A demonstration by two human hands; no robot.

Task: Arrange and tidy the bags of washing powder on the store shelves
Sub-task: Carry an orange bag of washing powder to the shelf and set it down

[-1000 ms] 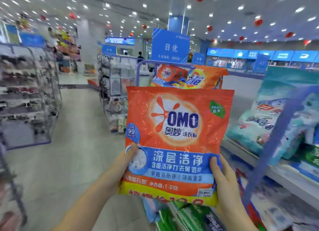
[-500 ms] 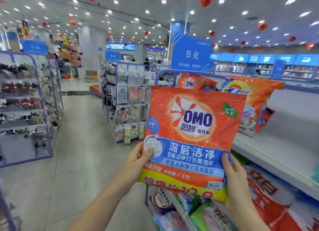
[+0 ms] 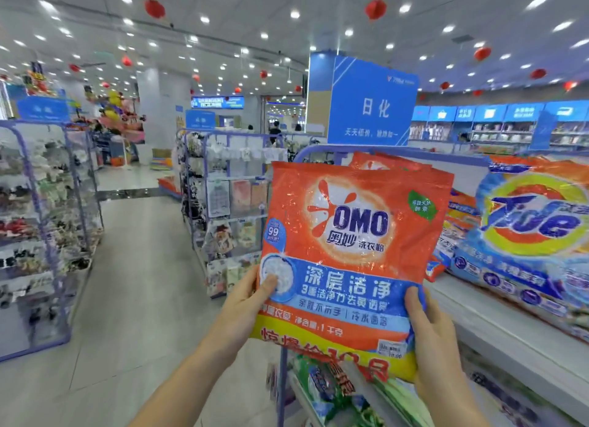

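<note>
While upright, OMO bag (image 3: 350, 235) in both grips (image 3: 248, 299) (image 3: 433, 337)

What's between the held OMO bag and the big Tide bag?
Head view: smaller orange washing-powder bags, partly hidden, sit between the OMO bag and the Tide bag; below them the white shelf is bare.

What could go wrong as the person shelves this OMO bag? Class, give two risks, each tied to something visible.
1. The left hand and right hand grip the OMO bag only at its lower corners, so its top may flop or it may slip.
2. The Tide bag sits tilted on the shelf; sliding the held bag in could nudge it over.
</note>
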